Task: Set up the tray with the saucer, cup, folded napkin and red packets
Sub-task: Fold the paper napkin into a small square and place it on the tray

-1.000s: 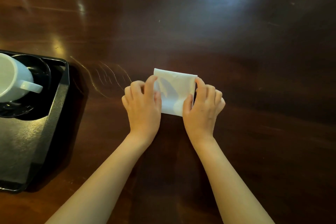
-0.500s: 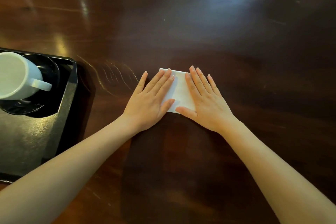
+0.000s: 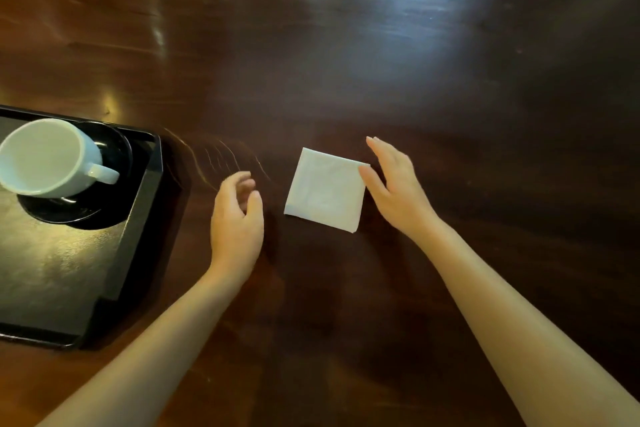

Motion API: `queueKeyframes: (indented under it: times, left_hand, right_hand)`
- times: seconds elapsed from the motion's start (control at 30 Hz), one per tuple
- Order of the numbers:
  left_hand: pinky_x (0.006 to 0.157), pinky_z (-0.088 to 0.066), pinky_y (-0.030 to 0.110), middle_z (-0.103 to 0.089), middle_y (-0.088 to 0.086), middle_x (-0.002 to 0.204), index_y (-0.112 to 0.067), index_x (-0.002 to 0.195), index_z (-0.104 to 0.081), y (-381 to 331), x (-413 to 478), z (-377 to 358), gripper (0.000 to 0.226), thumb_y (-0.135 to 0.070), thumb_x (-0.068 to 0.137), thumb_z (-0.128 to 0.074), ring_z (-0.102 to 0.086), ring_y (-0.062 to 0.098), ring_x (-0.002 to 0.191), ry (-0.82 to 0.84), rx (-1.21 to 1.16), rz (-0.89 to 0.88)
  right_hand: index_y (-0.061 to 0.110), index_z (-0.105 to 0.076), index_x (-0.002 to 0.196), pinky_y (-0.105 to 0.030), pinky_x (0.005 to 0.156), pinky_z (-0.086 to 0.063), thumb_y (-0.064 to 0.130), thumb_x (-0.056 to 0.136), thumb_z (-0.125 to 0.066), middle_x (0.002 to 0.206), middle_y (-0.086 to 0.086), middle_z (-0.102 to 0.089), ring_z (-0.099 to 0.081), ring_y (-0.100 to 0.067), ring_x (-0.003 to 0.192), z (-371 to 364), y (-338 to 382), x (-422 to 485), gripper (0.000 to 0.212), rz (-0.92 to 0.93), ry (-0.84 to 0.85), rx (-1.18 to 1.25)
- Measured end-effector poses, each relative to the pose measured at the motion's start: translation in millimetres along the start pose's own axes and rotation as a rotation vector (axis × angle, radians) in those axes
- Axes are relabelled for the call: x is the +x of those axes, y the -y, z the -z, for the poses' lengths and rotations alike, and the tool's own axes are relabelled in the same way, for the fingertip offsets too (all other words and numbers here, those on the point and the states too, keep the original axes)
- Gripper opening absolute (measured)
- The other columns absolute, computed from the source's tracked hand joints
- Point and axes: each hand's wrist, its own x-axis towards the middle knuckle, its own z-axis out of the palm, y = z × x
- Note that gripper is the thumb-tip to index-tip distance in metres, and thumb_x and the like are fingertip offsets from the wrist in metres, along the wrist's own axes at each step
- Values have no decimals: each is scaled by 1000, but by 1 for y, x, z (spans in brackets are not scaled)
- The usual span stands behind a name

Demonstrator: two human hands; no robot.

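Observation:
A white napkin (image 3: 325, 190), folded into a small square, lies flat on the dark wooden table. My left hand (image 3: 237, 218) hovers just left of it, fingers loosely curled, holding nothing. My right hand (image 3: 394, 189) is at the napkin's right edge with fingers spread, the thumb tip touching its upper right corner. A black tray (image 3: 136, 218) sits at the left. On it stands a black saucer (image 3: 86, 211) carrying a white cup (image 3: 45, 156), handle pointing right. No red packets are in view.
The tray's near half is bare and shiny. The dark wooden table (image 3: 450, 80) stretches far and right of the napkin, with bright light reflections at the top.
Both hands lifted off the napkin they were pressing flat and moved apart to its sides. The napkin now lies uncovered. The view shifted so more of the tray shows.

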Motion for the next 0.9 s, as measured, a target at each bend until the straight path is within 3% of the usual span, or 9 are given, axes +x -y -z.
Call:
queueKeyframes:
  times: [0.07, 0.17, 0.27, 0.37, 0.5, 0.57, 0.67, 0.73, 0.9]
  left_hand:
    - [92, -49, 35, -59, 10, 109, -14, 120, -48, -7, -20, -8, 31, -5, 91, -51, -59, 22, 101, 69, -371, 340]
    - [92, -50, 41, -59, 16, 100, 2, 133, -36, -17, -39, -28, 47, 2, 89, -53, -60, 30, 105, 237, -693, 686]
    - [96, -48, 38, -62, 12, 109, -1, 131, -42, -29, -35, -41, 44, -6, 90, -57, -61, 24, 104, 269, -732, 721]
    - [85, -53, 36, -63, 10, 112, -10, 119, -52, -35, -22, -48, 33, -17, 88, -62, -62, 21, 98, 222, -736, 765]
    - [80, -54, 34, -61, 5, 112, -23, 102, -51, -41, -20, -55, 19, -24, 87, -63, -61, 18, 96, 154, -583, 580]
    - [78, -54, 32, -60, 4, 113, -24, 106, -48, -43, -22, -54, 21, -24, 89, -60, -61, 17, 97, 132, -548, 454]
    - [86, -55, 40, -59, 4, 115, -28, 109, -47, -48, -26, -45, 23, -22, 90, -59, -61, 20, 103, 235, -671, 370]
    - [87, -55, 40, -60, 3, 112, -29, 109, -49, -52, -28, -34, 27, -20, 88, -62, -62, 20, 104, 319, -715, 273]
    - [77, -57, 29, -69, -6, 98, -28, 111, -57, -72, -28, 8, 26, -18, 87, -60, -67, 14, 97, 467, -767, 120]
  right_hand:
    - [16, -39, 140, -34, 111, -27, 28, 98, -40, 144, -1, -42, -29, -17, 137, 4, 6, 12, 43, 10, -80, -109]
    - [16, -48, 132, -36, 100, -37, 24, 98, -40, 132, -3, -52, -41, -22, 125, -2, 14, 28, 36, 98, 13, -292]
    - [18, -47, 130, -36, 91, -39, 19, 96, -41, 127, -6, -48, -42, -24, 114, -14, 14, 33, 35, 92, 153, -423]
    - [20, -48, 127, -35, 90, -41, 17, 94, -45, 124, -6, -47, -41, -24, 112, -19, 10, 27, 33, -10, 128, -322]
    - [21, -50, 123, -34, 89, -43, 20, 92, -50, 117, -2, -48, -43, -20, 109, -23, 3, 13, 31, -100, 161, -180]
    - [21, -51, 122, -34, 87, -47, 25, 91, -51, 112, 2, -49, -48, -18, 106, -22, 3, 8, 31, -156, 161, -91]
    - [19, -52, 120, -25, 74, -45, 38, 94, -44, 109, 4, -55, -54, -11, 97, -11, 13, 2, 34, -230, 149, 147]
    - [21, -50, 117, -22, 73, -47, 47, 94, -40, 105, 7, -57, -58, -9, 95, 0, 27, -3, 36, -261, 127, 331]
    - [20, -58, 99, -26, 68, -51, 53, 92, -39, 92, 3, -64, -63, -12, 83, 29, 72, -8, 38, -64, 87, 280]
